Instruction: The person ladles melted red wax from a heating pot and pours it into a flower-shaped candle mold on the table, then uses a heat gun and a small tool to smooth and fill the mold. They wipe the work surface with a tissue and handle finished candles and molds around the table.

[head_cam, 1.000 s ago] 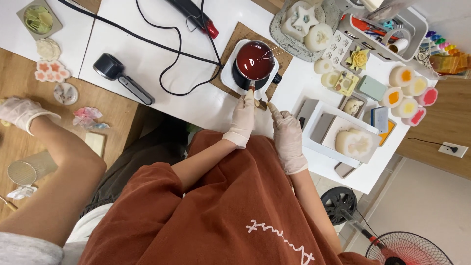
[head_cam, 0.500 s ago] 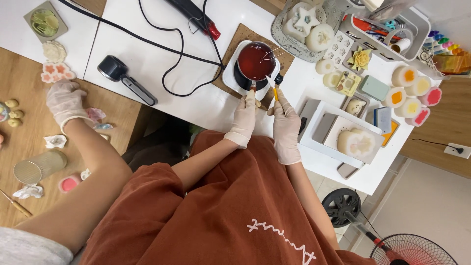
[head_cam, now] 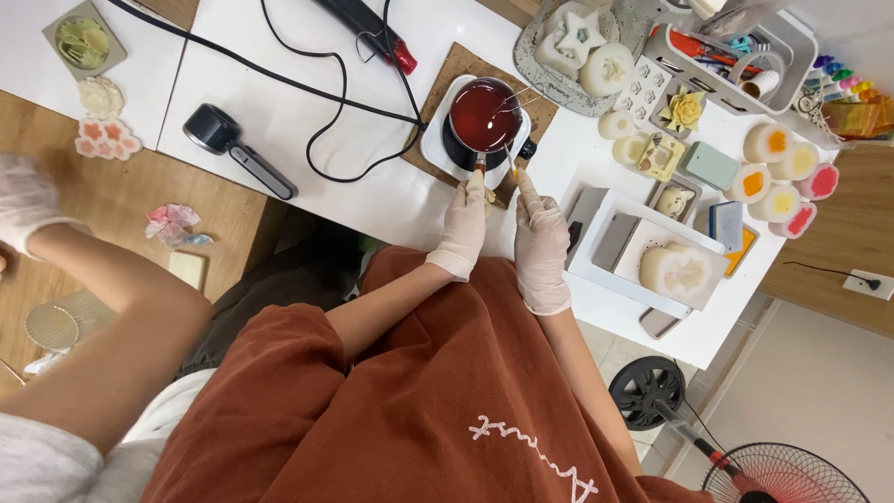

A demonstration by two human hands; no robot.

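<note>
Head view, looking down on a white table (head_cam: 307, 121). The person wears thin pale gloves and a rust-brown top. The left hand (head_cam: 466, 224) reaches forward, its fingers closed around the handle of a small pot (head_cam: 484, 116) at the handle's near end. The pot holds dark red liquid and sits on a small white hot plate (head_cam: 438, 149), which rests on a brown mat (head_cam: 456, 70) near the middle of the table. The right hand (head_cam: 540, 233) lies just beside the left, its fingers pinched around a thin orange stick (head_cam: 509, 160) that points up toward the pot's near rim; whether the tip touches the rim cannot be told. Thin metal rods lean across the pot's far edge. A black cable (head_cam: 307, 88) runs over the table to the hot plate. A black hand tool (head_cam: 237, 149) lies to the left of it, well apart. To the right of the hands stands a white tray (head_cam: 605, 242) holding a pale flower-shaped block (head_cam: 680, 270). Beyond it sit round white pieces with orange, yellow and pink centres (head_cam: 782, 172). At the far left, another person's gloved hand (head_cam: 23, 205), blurred, is over a wooden table (head_cam: 121, 205); its grip cannot be told. A floor fan (head_cam: 782, 475) shows at lower right.
</note>
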